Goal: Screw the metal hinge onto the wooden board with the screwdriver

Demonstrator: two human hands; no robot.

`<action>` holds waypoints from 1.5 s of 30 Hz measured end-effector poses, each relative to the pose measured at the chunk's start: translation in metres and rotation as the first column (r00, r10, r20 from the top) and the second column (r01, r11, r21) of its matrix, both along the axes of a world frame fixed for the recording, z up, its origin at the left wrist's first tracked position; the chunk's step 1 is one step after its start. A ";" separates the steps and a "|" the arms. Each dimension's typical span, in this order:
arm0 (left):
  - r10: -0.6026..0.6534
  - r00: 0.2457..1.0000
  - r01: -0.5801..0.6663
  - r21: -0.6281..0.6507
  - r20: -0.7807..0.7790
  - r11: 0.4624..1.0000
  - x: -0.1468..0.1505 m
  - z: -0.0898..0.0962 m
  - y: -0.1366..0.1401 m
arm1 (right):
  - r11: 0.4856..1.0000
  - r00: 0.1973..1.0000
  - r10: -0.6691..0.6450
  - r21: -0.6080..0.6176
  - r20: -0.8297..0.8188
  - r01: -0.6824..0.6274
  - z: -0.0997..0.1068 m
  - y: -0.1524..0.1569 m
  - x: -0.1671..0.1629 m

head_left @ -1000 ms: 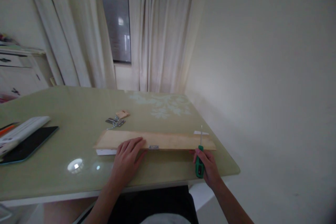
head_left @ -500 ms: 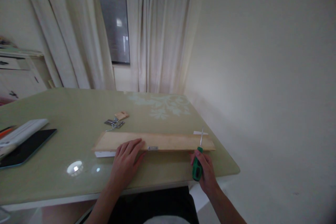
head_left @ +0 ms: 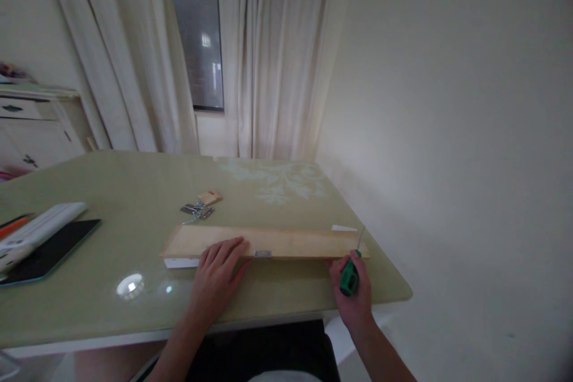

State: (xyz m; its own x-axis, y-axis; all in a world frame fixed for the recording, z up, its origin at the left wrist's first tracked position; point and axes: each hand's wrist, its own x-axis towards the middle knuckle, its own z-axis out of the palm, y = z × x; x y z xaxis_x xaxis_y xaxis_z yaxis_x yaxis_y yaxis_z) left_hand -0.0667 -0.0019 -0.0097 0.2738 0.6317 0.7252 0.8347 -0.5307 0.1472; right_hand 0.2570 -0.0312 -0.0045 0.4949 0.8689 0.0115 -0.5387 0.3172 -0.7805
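A long pale wooden board (head_left: pixel 295 243) lies across the table, raised on something white (head_left: pixel 181 263) that shows beneath its left end. My left hand (head_left: pixel 217 268) rests on the board with fingers stretched over its top and the thumb by the front edge. Just right of those fingertips, a small metal plate (head_left: pixel 262 253) sits at the board's front edge. My right hand (head_left: pixel 356 295) is closed around the green handle of a screwdriver (head_left: pixel 349 279) near the board's right end. Its thin shaft points up and away, slanting right; some fingers touch the board's front edge.
Behind the board lie several metal hardware pieces (head_left: pixel 197 210) and a small wooden piece (head_left: pixel 209 197). A dark flat tablet-like object (head_left: pixel 67 242) with a white case (head_left: pixel 45 230) on it is at the left. A wall (head_left: pixel 470 191) borders the table's right side.
The screwdriver has tilted to the right and its handle sits slightly further right and higher. My right hand has turned with it. My left hand stays on the board.
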 end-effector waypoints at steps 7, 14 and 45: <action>-0.002 1.000 0.002 -0.009 -0.011 1.000 0.000 -0.001 0.001 | 0.997 0.984 -0.080 0.032 0.158 0.076 -0.001 -0.001 0.010; -0.002 1.000 0.002 -0.007 -0.014 1.000 -0.001 -0.002 0.001 | 0.989 0.987 -0.143 -0.011 0.070 0.144 0.001 0.000 0.012; 0.051 0.997 -0.047 0.053 -0.066 0.997 0.003 0.002 0.000 | 0.948 0.891 -0.297 -0.004 0.343 0.318 -0.010 -0.013 -0.013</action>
